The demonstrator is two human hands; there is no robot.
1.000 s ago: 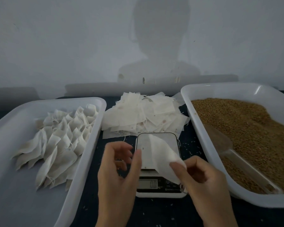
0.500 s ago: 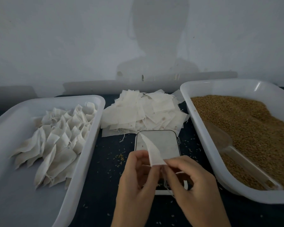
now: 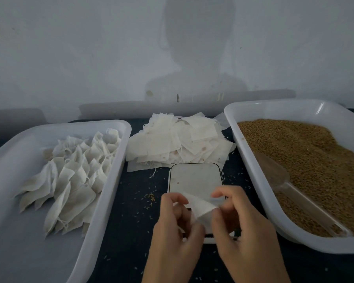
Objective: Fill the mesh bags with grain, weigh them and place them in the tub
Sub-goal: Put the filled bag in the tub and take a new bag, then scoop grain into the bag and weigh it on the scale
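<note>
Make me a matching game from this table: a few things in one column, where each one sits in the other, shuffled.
Things:
1. filled bags
2. scoop
3. empty bag
4. scale

Places:
A. pinched between the left hand and the right hand
B. in the left tub
C. lying in the grain
D. on the table between both tubs

Pairs: 1-B, 2-C, 3-A, 4-D

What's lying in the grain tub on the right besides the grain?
A clear plastic scoop lies on the grain in the right tub, bowl toward the wall and handle toward the near rim. The tub floor under the grain is covered.
</note>
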